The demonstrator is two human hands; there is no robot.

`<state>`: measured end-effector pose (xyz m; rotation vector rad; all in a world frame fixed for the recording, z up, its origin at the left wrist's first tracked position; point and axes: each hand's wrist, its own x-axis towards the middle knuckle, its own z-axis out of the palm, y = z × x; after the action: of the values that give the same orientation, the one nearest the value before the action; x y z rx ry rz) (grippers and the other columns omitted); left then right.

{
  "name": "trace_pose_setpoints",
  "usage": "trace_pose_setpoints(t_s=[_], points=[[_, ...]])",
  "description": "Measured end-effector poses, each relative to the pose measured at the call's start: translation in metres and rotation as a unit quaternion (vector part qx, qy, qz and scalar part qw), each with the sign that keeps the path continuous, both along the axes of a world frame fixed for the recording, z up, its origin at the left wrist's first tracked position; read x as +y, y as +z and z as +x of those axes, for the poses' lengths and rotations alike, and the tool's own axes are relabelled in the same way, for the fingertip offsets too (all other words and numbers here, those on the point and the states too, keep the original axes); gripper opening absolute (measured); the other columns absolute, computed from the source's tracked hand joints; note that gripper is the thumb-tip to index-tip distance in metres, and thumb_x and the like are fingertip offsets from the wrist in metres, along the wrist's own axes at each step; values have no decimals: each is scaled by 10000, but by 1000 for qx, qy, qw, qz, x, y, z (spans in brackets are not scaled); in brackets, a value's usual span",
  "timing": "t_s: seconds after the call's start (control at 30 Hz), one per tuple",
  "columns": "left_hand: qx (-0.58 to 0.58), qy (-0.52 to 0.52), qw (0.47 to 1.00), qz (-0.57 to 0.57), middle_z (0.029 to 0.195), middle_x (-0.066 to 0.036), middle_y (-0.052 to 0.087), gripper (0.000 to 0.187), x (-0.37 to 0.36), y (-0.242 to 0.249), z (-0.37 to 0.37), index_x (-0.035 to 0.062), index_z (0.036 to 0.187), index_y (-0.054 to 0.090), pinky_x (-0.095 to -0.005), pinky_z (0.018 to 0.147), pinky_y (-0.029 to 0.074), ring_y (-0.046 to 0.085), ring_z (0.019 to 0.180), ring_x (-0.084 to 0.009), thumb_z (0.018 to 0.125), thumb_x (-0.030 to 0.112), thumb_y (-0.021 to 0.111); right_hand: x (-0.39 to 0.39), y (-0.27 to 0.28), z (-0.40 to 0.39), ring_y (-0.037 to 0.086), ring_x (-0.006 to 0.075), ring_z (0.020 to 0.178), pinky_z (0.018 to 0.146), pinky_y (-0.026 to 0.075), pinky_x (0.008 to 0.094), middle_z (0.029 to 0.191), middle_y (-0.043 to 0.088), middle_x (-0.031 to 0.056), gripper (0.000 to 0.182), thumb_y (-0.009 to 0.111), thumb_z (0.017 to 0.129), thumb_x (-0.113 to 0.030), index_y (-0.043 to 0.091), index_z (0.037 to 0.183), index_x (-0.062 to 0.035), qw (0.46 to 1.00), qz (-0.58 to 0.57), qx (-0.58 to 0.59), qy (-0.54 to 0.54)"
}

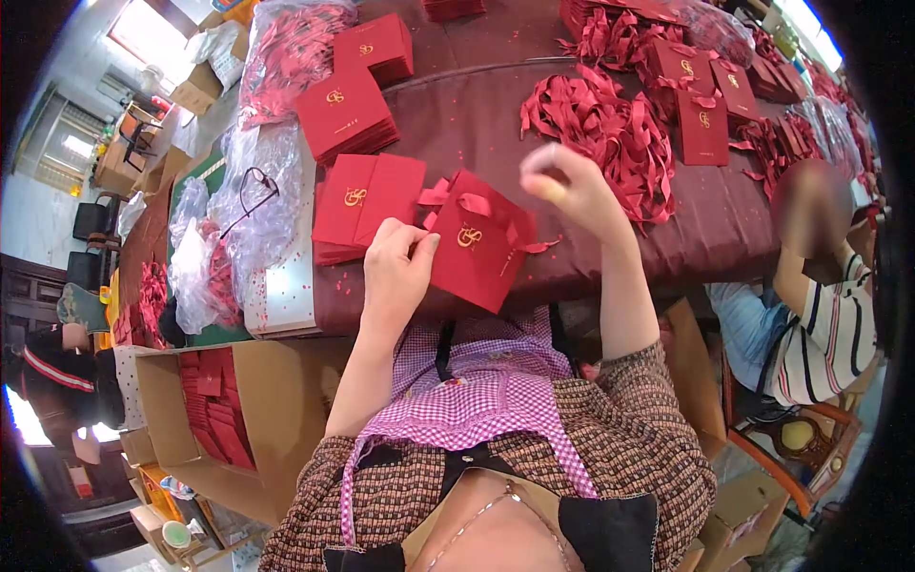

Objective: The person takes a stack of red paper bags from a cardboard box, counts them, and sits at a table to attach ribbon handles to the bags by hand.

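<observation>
A small red paper gift bag (481, 250) with a gold logo and red ribbon handles is held over the table's near edge. My left hand (398, 265) grips the bag's left edge. My right hand (564, 183) is raised just right of the bag, fingers pinched on the ribbon end; the ribbon (534, 245) trails from the bag's upper right. A stack of flat red bags (367, 198) lies on the table directly behind my left hand.
A pile of loose red ribbons (610, 129) lies right of centre on the maroon tablecloth (477, 105). More bag stacks (348, 114) sit at the back left. Glasses (250, 191) rest on plastic wrap. A cardboard box (267, 419) of red bags stands lower left. A seated person (810, 315) works at right.
</observation>
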<state>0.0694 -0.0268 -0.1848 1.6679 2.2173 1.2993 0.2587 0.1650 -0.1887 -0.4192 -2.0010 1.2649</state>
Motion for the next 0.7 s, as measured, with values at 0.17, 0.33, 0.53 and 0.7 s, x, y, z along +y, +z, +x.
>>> trace_pose_setpoints(t_s=[0.17, 0.33, 0.53, 0.7], points=[[-18, 21, 1000, 3, 719, -115, 547, 129, 5, -4, 0, -13, 750, 603, -366, 583, 446, 565, 646, -270, 791, 78, 685, -29, -39, 35, 559, 308, 893, 800, 445, 380, 911, 611, 107, 305, 786, 692, -201, 620, 895, -45, 971, 182, -157, 0], [-3, 22, 1000, 6, 719, -123, 542, 172, 11, -6, 3, -8, 738, 551, -386, 586, 448, 561, 644, -296, 802, 90, 678, -39, -52, 40, 586, 255, 783, 789, 456, 359, 821, 622, 77, 189, 710, 764, -78, 601, 911, -30, 972, 192, -108, -78], [26, 18, 999, 8, 765, -128, 535, 176, 12, -2, 3, -12, 742, 554, -388, 587, 452, 562, 662, -301, 811, 102, 669, -39, -15, 64, 572, 97, 664, 627, 464, 230, 782, 625, 39, 238, 615, 888, -38, 574, 1121, -16, 956, -266, 117, -49], [35, 25, 999, 7, 749, -128, 561, 163, 17, -6, 4, -3, 745, 564, -400, 622, 458, 567, 692, -311, 809, 106, 668, -47, -12, 66, 669, 214, 858, 770, 547, 307, 980, 675, 165, 262, 616, 896, -105, 586, 1123, 22, 889, -369, 238, 129]])
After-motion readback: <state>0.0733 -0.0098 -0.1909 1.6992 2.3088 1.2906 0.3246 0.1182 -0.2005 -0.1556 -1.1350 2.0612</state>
